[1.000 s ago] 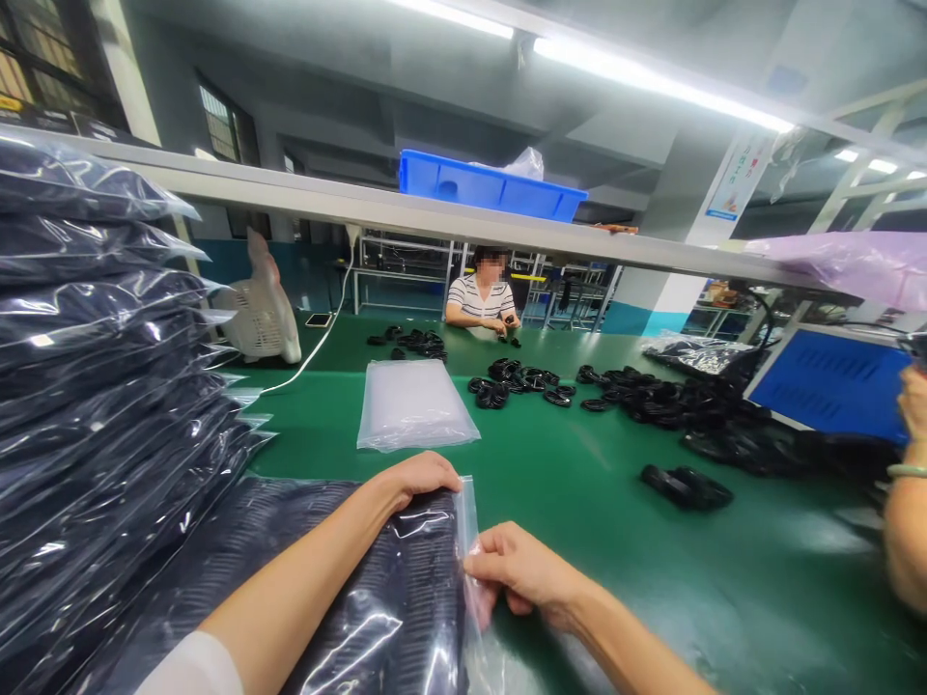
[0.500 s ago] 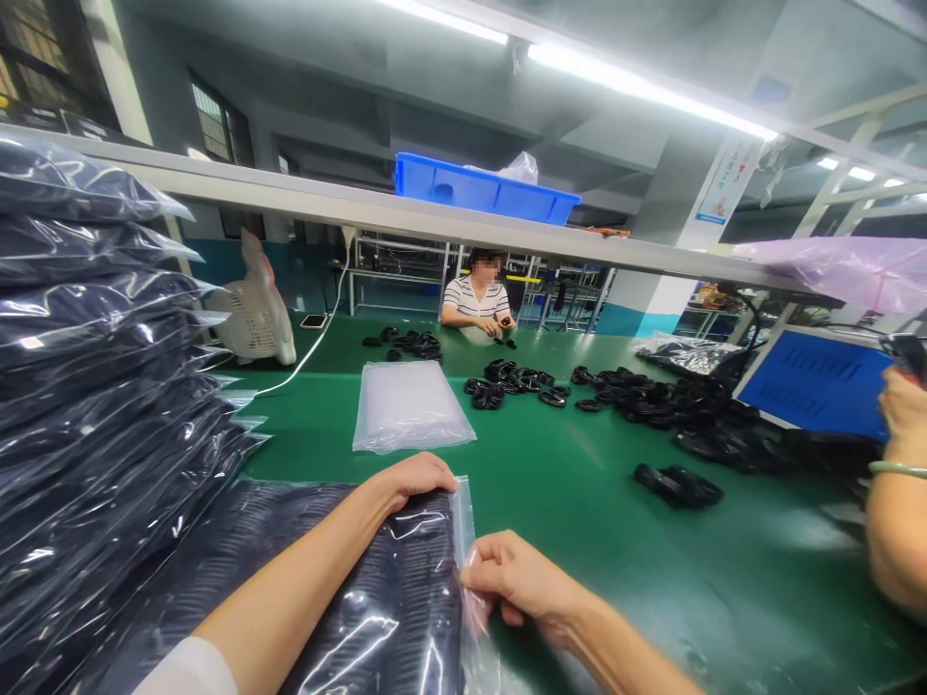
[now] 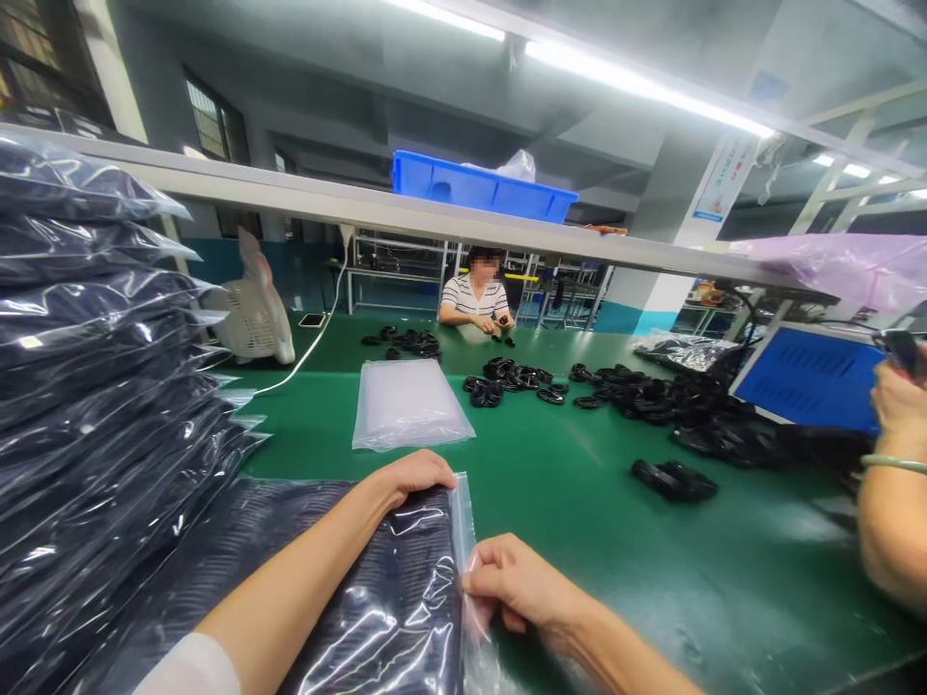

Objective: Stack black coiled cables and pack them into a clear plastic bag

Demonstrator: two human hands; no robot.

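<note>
A clear plastic zip bag [image 3: 406,569] packed with rows of black items lies flat in front of me, its open-edge strip facing right. My left hand [image 3: 420,473] reaches across the bag and grips the far right corner, fingers closed on the edge strip. Lower on that same strip, my right hand [image 3: 511,579] pinches the plastic between thumb and bent forefinger. A neat pile of empty clear bags [image 3: 411,403] lies just beyond the packed one.
Stacked filled bags [image 3: 94,415] tower at my left, beside a white fan [image 3: 253,314]. Black coiled cables [image 3: 637,396] lie across the green table [image 3: 565,521]. A co-worker's arm [image 3: 898,512] comes in at right near a blue box [image 3: 811,376]; another person [image 3: 478,299] sits opposite.
Both my hands keep nearly the same places on the bag's edge. The plastic's creases have shifted slightly, and the co-worker's arm at right has moved a little inward.
</note>
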